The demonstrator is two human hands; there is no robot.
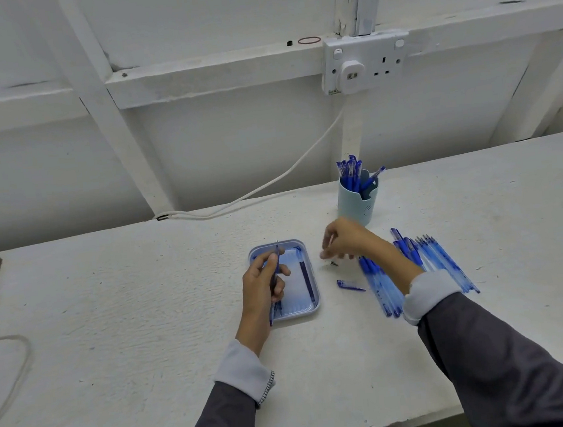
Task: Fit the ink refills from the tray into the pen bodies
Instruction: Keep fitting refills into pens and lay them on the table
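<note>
L hand w/ pen body over tray; R hand beside it.

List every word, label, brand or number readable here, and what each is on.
No text can be read.
Pen cup: a faint mark on its front, too blurred to read.
Pen bodies: any print is too small to read.
Wall socket: no legible marking.
</note>
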